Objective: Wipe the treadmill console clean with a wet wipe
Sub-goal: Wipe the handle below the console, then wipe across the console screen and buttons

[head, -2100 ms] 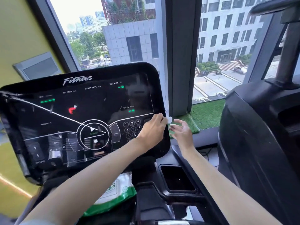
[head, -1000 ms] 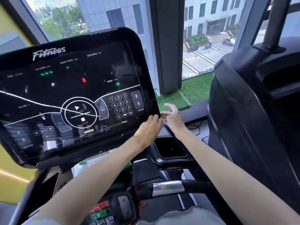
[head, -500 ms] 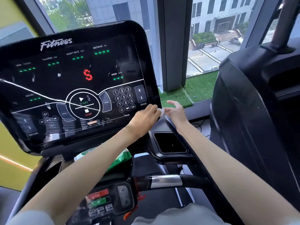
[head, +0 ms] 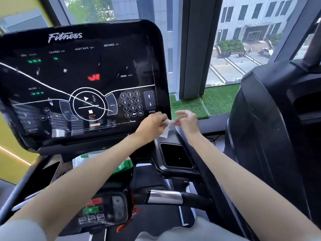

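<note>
Before the window [head: 234,49], left hand [head: 151,125] and right hand [head: 188,121] pinch a crumpled white wipe [head: 166,129].

Treadmill console [head: 78,80]: black face, high gloss, smooth, mirror-like reflections; bezel glossy black plastic.
Wet wipe [head: 166,128]: thin white cloth-like sheet, limp, creased, slightly translucent.
Handlebar sensor plate [head: 165,197]: polished metal, bright sheen.
Cup holder [head: 177,168]: black plastic, smooth, dull sheen.
Wipe pack [head: 125,166]: green-and-white plastic film, shiny.
Neighbouring machine housing [head: 260,119]: black moulded plastic, smooth, satin gloss.
Window-sill turf [head: 218,100]: green synthetic grass, rough, matt.
</note>
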